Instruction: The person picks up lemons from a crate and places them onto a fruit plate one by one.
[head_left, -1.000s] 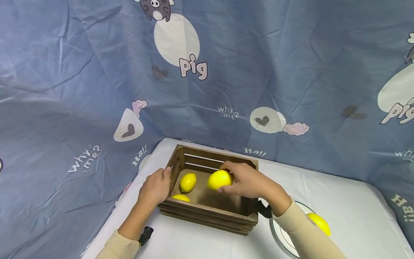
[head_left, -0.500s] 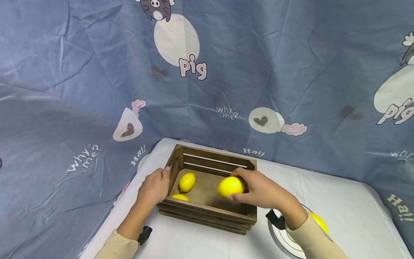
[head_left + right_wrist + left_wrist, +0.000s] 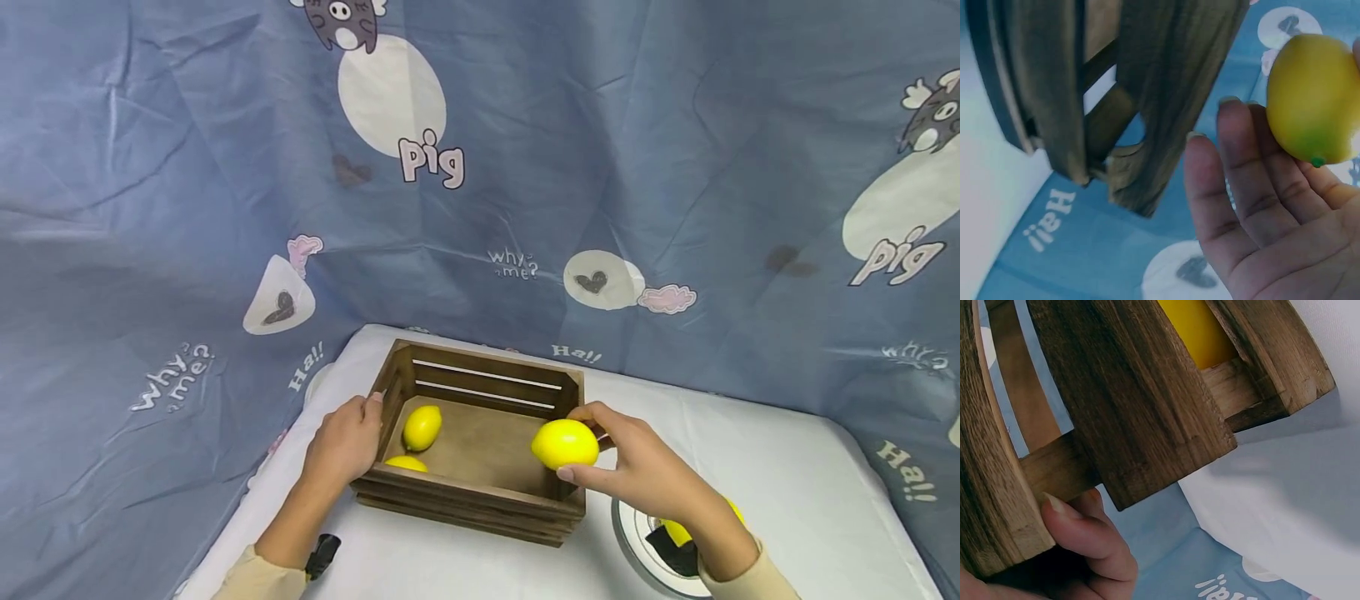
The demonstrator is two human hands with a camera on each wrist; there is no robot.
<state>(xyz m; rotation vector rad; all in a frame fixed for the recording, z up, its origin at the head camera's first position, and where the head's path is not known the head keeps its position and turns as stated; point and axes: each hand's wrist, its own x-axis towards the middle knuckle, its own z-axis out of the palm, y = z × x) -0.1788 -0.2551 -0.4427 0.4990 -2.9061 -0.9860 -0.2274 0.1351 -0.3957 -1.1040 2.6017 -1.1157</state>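
Fingertips (image 3: pixel 567 474) of right hand (image 3: pixel 637 471) curled round a lemon (image 3: pixel 565 443), thumb on its far side, holding it just above the right rim of the wooden crate (image 3: pixel 480 500). Same lemon (image 3: pixel 1313 97) in the right wrist view, cupped against fingers and palm. Left hand (image 3: pixel 343 446) wrapped over the crate's left wall, thumb (image 3: pixel 1088 534) pressed to a slat, steadying it.

Step in hand, by the look of it: carrying one lemon between crate and the plate (image 3: pixel 637 542) near right; whether going in or coming out cannot be told from this moment alone. Next move calls for keeping the rounded fruit firmly pinched while clearing the rim, left hand bracing the crate against sliding.

Count: four lemons — one gripped, two inside the crate at its left end (image 3: pixel 422 427) (image 3: pixel 407 463), one on the plate (image 3: pixel 678 531), partly hidden by the right wrist. One crate, one plate, one white table (image 3: pixel 787 500).
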